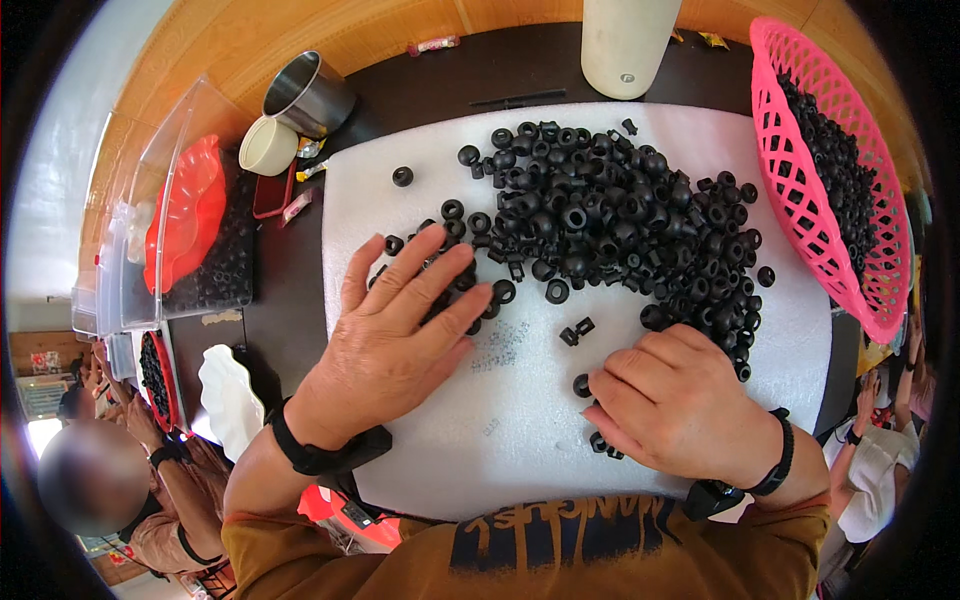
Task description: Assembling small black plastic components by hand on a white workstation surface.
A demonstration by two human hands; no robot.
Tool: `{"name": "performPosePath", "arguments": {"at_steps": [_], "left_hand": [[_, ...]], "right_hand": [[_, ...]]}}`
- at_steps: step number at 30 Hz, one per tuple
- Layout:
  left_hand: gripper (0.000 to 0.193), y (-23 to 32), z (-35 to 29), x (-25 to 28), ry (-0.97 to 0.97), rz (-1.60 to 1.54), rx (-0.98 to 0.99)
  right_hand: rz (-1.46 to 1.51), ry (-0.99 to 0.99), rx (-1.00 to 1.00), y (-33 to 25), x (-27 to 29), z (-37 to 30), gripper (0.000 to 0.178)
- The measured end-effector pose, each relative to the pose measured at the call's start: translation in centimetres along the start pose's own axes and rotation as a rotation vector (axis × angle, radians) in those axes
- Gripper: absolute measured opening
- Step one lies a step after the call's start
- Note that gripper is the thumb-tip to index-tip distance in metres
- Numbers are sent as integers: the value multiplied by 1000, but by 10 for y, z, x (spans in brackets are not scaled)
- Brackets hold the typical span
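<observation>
A large heap of small black plastic parts, round hollow pieces mixed with small spool-like ones, lies on a white foam sheet. My left hand rests with fingers spread over a smaller cluster of these parts at the heap's left side. My right hand is closed, its fingers curled together near the front of the heap. Whatever its fingers may hold is hidden. A round black part sits right beside its fingertips, and a few more parts show just below the thumb. Two small spool-like pieces lie between my hands.
A pink lattice basket of black parts stands at the right. Behind the sheet is a cream cylindrical container. At the left are a steel cup, a cream cup, a clear bin and a white wavy-edged dish. Other people sit at both sides.
</observation>
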State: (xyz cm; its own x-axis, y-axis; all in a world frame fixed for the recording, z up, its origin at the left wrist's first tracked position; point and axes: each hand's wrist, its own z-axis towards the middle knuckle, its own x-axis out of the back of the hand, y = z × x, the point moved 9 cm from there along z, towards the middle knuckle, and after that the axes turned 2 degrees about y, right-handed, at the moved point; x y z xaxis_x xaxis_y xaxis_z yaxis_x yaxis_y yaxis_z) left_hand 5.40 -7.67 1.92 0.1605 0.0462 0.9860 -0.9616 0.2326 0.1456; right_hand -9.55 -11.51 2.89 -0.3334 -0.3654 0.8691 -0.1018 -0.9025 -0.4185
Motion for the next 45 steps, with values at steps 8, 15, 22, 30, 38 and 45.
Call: {"name": "performPosePath", "arguments": {"at_steps": [8,15,22,30,38,45], "left_hand": [[56,9,0,3,-12,-121,-10],[48,3,-3,4,-12,-46,-12],[42,-27,17,37,124,-32,21],[44,-61,24,-15,3,-287,119],[51,-43,-15,-6,5,-382,125],[49,-78,12,20,152,-497,256]], "right_hand": [[69,101,39,-8,4,6,29],[65,-28,90,-10,-8,0,33],[119,-41,111,-13,-7,-4,25],[179,-65,98,-7,-7,-3,22],[175,-98,99,-7,-10,-2,19],[169,-103,106,-8,-10,-4,18]]}}
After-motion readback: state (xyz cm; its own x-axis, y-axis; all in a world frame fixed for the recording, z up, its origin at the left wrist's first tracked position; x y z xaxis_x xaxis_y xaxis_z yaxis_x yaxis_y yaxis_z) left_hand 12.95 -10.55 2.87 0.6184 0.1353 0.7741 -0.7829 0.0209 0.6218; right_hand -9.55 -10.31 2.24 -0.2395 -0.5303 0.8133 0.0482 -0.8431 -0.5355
